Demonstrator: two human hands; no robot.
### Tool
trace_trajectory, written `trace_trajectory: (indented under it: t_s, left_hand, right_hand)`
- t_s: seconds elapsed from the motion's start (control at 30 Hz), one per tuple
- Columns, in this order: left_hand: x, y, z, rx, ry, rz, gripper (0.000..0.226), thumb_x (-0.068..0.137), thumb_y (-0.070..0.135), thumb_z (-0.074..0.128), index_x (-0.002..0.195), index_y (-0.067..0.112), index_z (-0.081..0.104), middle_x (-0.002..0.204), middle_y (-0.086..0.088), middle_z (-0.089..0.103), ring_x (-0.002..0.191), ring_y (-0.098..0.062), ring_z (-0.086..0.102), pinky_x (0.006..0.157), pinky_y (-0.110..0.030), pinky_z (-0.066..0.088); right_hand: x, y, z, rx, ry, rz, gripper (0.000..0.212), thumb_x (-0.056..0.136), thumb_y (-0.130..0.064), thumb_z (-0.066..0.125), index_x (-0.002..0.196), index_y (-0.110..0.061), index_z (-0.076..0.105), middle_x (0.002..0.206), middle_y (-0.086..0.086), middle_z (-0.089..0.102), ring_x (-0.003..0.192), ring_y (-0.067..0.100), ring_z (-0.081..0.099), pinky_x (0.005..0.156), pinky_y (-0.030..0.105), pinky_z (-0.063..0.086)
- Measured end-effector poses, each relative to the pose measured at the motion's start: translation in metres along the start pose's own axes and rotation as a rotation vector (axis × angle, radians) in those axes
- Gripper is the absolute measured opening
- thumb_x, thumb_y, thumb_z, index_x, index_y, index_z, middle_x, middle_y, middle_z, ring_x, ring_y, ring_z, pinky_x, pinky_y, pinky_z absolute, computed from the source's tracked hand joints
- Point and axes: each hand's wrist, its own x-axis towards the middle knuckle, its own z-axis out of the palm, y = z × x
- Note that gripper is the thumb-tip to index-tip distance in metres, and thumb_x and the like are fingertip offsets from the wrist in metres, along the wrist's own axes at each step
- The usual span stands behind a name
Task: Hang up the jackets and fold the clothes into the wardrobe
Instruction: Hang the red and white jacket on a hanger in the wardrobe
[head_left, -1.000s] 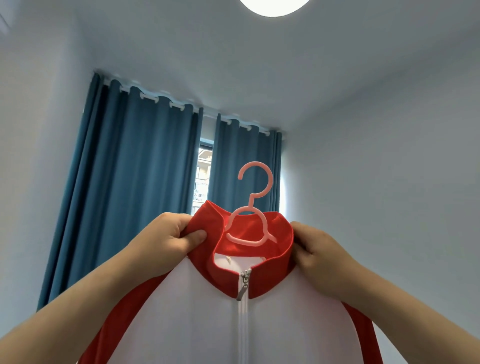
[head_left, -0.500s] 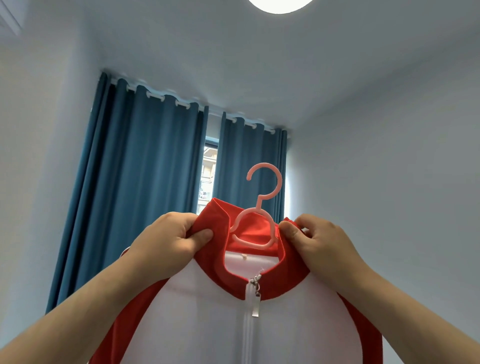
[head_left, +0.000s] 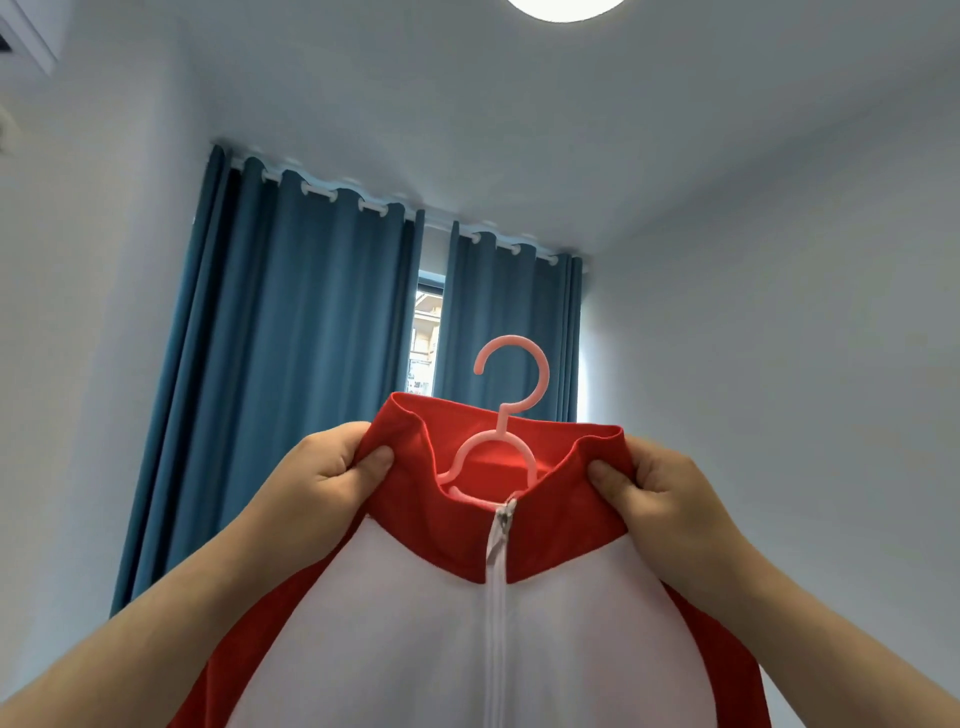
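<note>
I hold a white jacket (head_left: 395, 623) with a red collar and red sleeves up in front of me, zipped to the collar. A pink plastic hanger (head_left: 511, 384) sits inside it, its hook sticking up above the collar. My left hand (head_left: 332, 475) pinches the left side of the red collar. My right hand (head_left: 660, 483) pinches the right side. The hanger's shoulders are hidden inside the jacket. The wardrobe is not in view.
Blue curtains (head_left: 291, 364) hang ahead over a window (head_left: 426, 343), with a narrow gap between them. White walls stand left and right. A round ceiling lamp (head_left: 566, 8) is overhead, and an air conditioner (head_left: 26, 36) shows at the top left.
The collar has been pulled wider and its zip now sits closed at the top. My right hand shifted outward along the collar. The view moved slightly right.
</note>
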Motion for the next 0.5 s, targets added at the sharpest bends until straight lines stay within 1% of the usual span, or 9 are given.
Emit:
trace_trajectory:
  t_s: [0.03, 0.1, 0.17, 0.2, 0.27, 0.3, 0.4, 0.43, 0.5]
  left_hand:
    - [0.000, 0.000, 0.001, 0.021, 0.031, -0.006, 0.026, 0.086, 0.040, 0.051, 0.084, 0.024, 0.070, 0.079, -0.001, 0.072, 0.071, -0.019, 0.066, 0.068, -0.034, 0.052]
    - [0.000, 0.001, 0.003, 0.087, 0.103, -0.021, 0.030, 0.085, 0.044, 0.048, 0.083, 0.022, 0.068, 0.077, 0.002, 0.071, 0.068, -0.015, 0.064, 0.065, -0.033, 0.050]
    - [0.000, 0.004, 0.005, 0.156, 0.173, -0.020, 0.031, 0.090, 0.045, 0.048, 0.081, 0.021, 0.066, 0.075, 0.002, 0.069, 0.067, -0.013, 0.061, 0.061, -0.030, 0.047]
    - [-0.001, 0.006, 0.005, 0.189, 0.200, -0.014, 0.030, 0.095, 0.042, 0.050, 0.081, 0.021, 0.065, 0.072, 0.002, 0.068, 0.067, -0.013, 0.061, 0.060, -0.029, 0.047]
    - [-0.002, 0.009, 0.005, 0.259, 0.226, -0.003, 0.026, 0.100, 0.032, 0.052, 0.080, 0.020, 0.064, 0.069, 0.002, 0.066, 0.067, -0.013, 0.060, 0.061, -0.034, 0.048]
    - [-0.003, 0.011, 0.005, 0.279, 0.223, -0.001, 0.026, 0.100, 0.032, 0.052, 0.079, 0.020, 0.063, 0.069, 0.002, 0.066, 0.066, -0.014, 0.060, 0.062, -0.039, 0.050]
    - [-0.005, 0.016, 0.005, 0.297, 0.188, -0.015, 0.032, 0.096, 0.043, 0.050, 0.077, 0.021, 0.064, 0.070, -0.001, 0.067, 0.063, -0.017, 0.061, 0.065, -0.046, 0.052]
    - [-0.005, 0.018, 0.003, 0.264, 0.160, -0.024, 0.032, 0.092, 0.047, 0.051, 0.077, 0.022, 0.065, 0.071, -0.001, 0.068, 0.064, -0.017, 0.062, 0.065, -0.045, 0.052]
    - [-0.008, 0.026, -0.001, 0.080, 0.029, -0.055, 0.036, 0.083, 0.058, 0.055, 0.082, 0.025, 0.069, 0.078, -0.003, 0.072, 0.071, -0.019, 0.067, 0.069, -0.040, 0.054]
  right_hand:
    - [0.000, 0.000, 0.002, -0.019, 0.023, -0.013, 0.022, 0.098, -0.007, 0.059, 0.087, -0.020, 0.073, 0.081, 0.001, 0.073, 0.076, 0.020, 0.067, 0.075, 0.040, 0.054]
    - [0.000, -0.001, 0.007, -0.074, 0.052, -0.057, 0.022, 0.098, -0.008, 0.059, 0.088, -0.025, 0.070, 0.081, -0.011, 0.071, 0.077, 0.013, 0.065, 0.074, 0.028, 0.053]
    - [0.001, -0.004, 0.009, -0.140, 0.093, -0.117, 0.014, 0.098, -0.020, 0.059, 0.086, -0.024, 0.065, 0.078, -0.016, 0.066, 0.071, 0.006, 0.060, 0.065, 0.015, 0.044]
    - [0.000, -0.006, 0.009, -0.160, 0.096, -0.125, 0.016, 0.097, -0.032, 0.057, 0.086, -0.021, 0.062, 0.079, -0.015, 0.064, 0.069, 0.007, 0.057, 0.061, 0.014, 0.042]
    - [-0.002, -0.009, 0.006, -0.170, 0.021, -0.115, 0.036, 0.090, -0.056, 0.052, 0.085, -0.021, 0.059, 0.079, -0.011, 0.063, 0.064, 0.007, 0.055, 0.057, 0.014, 0.040]
    - [-0.003, -0.010, 0.005, -0.170, -0.042, -0.107, 0.039, 0.087, -0.062, 0.058, 0.086, -0.024, 0.059, 0.077, -0.011, 0.065, 0.063, 0.005, 0.056, 0.056, 0.013, 0.041]
    - [-0.006, -0.008, 0.003, -0.191, -0.190, -0.090, 0.044, 0.062, -0.061, 0.070, 0.083, -0.023, 0.064, 0.072, -0.008, 0.068, 0.058, 0.003, 0.058, 0.055, 0.017, 0.045]
    - [-0.006, -0.006, 0.003, -0.187, -0.202, -0.091, 0.044, 0.060, -0.060, 0.070, 0.080, -0.020, 0.066, 0.069, -0.005, 0.066, 0.057, 0.002, 0.055, 0.055, 0.020, 0.044]
    - [-0.006, -0.002, 0.004, -0.129, -0.193, -0.095, 0.035, 0.068, -0.051, 0.070, 0.074, -0.017, 0.066, 0.062, -0.005, 0.062, 0.056, 0.002, 0.051, 0.055, 0.021, 0.041]
